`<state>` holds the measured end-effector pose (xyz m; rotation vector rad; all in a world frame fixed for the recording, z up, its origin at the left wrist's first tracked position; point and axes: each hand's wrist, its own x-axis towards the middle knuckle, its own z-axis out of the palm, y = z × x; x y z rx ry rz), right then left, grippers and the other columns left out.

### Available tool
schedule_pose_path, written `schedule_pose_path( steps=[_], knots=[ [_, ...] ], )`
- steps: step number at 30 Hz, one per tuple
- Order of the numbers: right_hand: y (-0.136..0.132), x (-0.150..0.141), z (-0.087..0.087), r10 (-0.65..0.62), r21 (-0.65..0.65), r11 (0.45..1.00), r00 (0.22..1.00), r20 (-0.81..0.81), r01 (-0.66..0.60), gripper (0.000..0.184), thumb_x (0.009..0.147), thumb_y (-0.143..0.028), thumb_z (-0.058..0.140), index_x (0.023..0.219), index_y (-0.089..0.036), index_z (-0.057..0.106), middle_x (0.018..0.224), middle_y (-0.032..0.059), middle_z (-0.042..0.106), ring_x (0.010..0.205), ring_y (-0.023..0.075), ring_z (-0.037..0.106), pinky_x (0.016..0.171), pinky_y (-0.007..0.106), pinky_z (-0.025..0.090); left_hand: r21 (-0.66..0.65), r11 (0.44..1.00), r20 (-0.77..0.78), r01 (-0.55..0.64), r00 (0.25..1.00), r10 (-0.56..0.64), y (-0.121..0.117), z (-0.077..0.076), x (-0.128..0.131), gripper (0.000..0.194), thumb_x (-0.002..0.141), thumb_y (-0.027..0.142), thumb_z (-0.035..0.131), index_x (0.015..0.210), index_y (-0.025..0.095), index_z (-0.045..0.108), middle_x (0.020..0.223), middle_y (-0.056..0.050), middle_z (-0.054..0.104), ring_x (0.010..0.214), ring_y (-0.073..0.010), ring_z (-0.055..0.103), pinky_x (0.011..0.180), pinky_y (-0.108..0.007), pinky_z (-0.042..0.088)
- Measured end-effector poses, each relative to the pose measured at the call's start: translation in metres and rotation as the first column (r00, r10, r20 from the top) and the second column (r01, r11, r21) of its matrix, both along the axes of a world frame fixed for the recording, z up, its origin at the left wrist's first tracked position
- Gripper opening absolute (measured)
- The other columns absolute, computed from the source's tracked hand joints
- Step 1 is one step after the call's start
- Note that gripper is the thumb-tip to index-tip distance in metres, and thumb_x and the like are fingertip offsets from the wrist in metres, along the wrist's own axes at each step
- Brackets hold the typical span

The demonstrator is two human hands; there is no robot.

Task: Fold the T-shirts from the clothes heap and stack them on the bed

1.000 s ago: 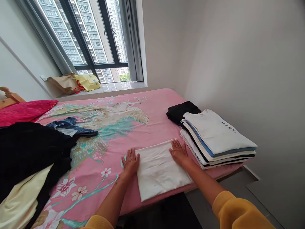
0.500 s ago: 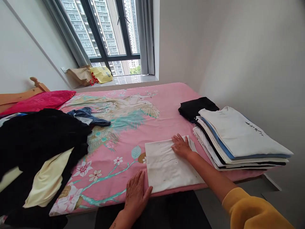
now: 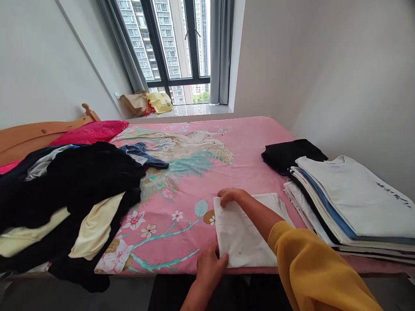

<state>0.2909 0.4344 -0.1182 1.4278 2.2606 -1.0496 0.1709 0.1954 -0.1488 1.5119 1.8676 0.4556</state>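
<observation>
A folded white garment point(image 3: 243, 237) lies flat near the front edge of the bed, with a few small dark specks on it. My right hand point(image 3: 229, 196) reaches across it and grips its far left corner, fingers curled over the edge. At the near left corner, my left hand point(image 3: 210, 263) pinches the edge with the thumb on top; its fingertips are partly hidden. To the right stands a stack of folded clothes with a white T-shirt point(image 3: 353, 194) uppermost. Behind the stack sits a folded black garment point(image 3: 292, 155).
A loose heap of black clothes point(image 3: 94, 177) covers the left of the bed, with a cream garment point(image 3: 97, 224) and jeans point(image 3: 145, 155) among it. Beyond are a red pillow point(image 3: 94, 131) and a wooden headboard point(image 3: 39, 136). The pink bedsheet point(image 3: 246, 142) spreads between heap and stack.
My right hand has moved left from the garment's far right part to its far left corner and closed there. My left hand has closed on the near left corner. The view has turned left.
</observation>
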Motion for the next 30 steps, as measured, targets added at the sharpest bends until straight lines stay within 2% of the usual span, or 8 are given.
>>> schedule_pose_path(
  steps=[7,10,14,17,20,22,25,30],
  knots=[
    [0.010,0.029,0.045,-0.022,-0.239,0.971,0.987,-0.157,-0.016,0.037,0.052,-0.025,0.068,0.088,-0.019,0.068,0.080,0.0007,0.069,0.071,0.0191,0.064,0.062,0.027,0.050,-0.195,0.973,0.709,-0.122,0.669,0.226,0.009,0.000,-0.002,0.022,0.057,0.029,0.060,0.075,0.015,0.060,0.068,0.000,0.061,0.063,-0.0135,0.052,0.061,-0.025,0.039],
    [0.032,0.066,0.095,-0.069,-0.188,0.982,0.963,-0.260,0.020,0.036,0.055,-0.028,0.069,0.089,-0.017,0.068,0.087,0.0015,0.070,0.079,0.0183,0.064,0.068,0.025,0.050,-0.071,0.991,0.739,-0.110,0.662,0.126,0.048,0.048,-0.015,0.024,0.059,0.037,0.064,0.068,0.015,0.060,0.060,0.002,0.057,0.057,-0.0110,0.048,0.057,-0.023,0.037],
    [0.062,0.112,0.180,-0.125,0.127,0.965,0.827,-0.548,0.231,0.033,0.061,-0.034,0.071,0.089,-0.016,0.068,0.089,0.0015,0.068,0.082,0.0163,0.061,0.074,0.026,0.048,0.304,0.940,0.608,-0.157,0.792,-0.064,0.138,0.147,-0.048,0.028,0.063,0.040,0.066,0.074,0.014,0.063,0.062,0.003,0.058,0.061,-0.0105,0.049,0.060,-0.022,0.037],
    [0.069,0.125,0.228,-0.056,0.373,0.847,0.761,-0.646,0.379,0.030,0.065,-0.034,0.071,0.088,-0.016,0.067,0.083,0.0003,0.064,0.078,0.0131,0.057,0.073,0.026,0.045,0.574,0.809,0.347,-0.125,0.932,-0.102,0.198,0.212,-0.071,0.032,0.064,0.039,0.065,0.084,0.014,0.067,0.064,0.003,0.059,0.060,-0.0100,0.048,0.059,-0.022,0.036],
    [0.067,0.122,0.237,-0.013,0.549,0.702,0.780,-0.626,0.453,0.026,0.068,-0.032,0.067,0.087,-0.016,0.066,0.075,-0.0009,0.061,0.072,0.0129,0.054,0.067,0.026,0.042,0.709,0.706,0.032,-0.005,0.999,-0.025,0.227,0.242,-0.083,0.028,0.069,0.037,0.061,0.087,0.017,0.070,0.069,0.002,0.063,0.063,-0.0119,0.051,0.063,-0.024,0.038],
    [0.062,0.115,0.216,0.045,0.677,0.586,0.816,-0.577,0.446,0.020,0.070,-0.030,0.064,0.084,-0.016,0.067,0.076,0.0003,0.062,0.076,0.0152,0.054,0.069,0.027,0.041,0.748,0.652,-0.154,0.123,0.988,-0.010,0.230,0.233,-0.089,0.024,0.073,0.034,0.058,0.087,0.019,0.071,0.077,0.000,0.067,0.072,-0.0152,0.055,0.071,-0.027,0.041],
    [0.044,0.103,0.150,0.109,0.847,0.394,0.898,-0.427,0.355,0.014,0.076,-0.026,0.059,0.082,-0.019,0.069,0.088,0.0053,0.065,0.090,0.0198,0.053,0.080,0.032,0.037,0.700,0.628,-0.395,0.339,0.917,-0.055,0.215,0.175,-0.099,0.022,0.079,0.030,0.054,0.089,0.021,0.072,0.091,-0.004,0.070,0.090,-0.0199,0.057,0.084,-0.032,0.040],
    [-0.018,0.084,0.008,0.130,0.887,0.443,0.969,-0.209,0.131,0.021,0.078,-0.017,0.056,0.089,-0.026,0.071,0.099,0.0045,0.065,0.098,0.0207,0.051,0.087,0.035,0.034,0.483,0.743,-0.538,0.463,0.826,-0.166,0.156,0.046,-0.117,0.020,0.081,0.022,0.052,0.082,0.024,0.072,0.086,-0.004,0.071,0.090,-0.0204,0.059,0.081,-0.035,0.039]
  ],
)
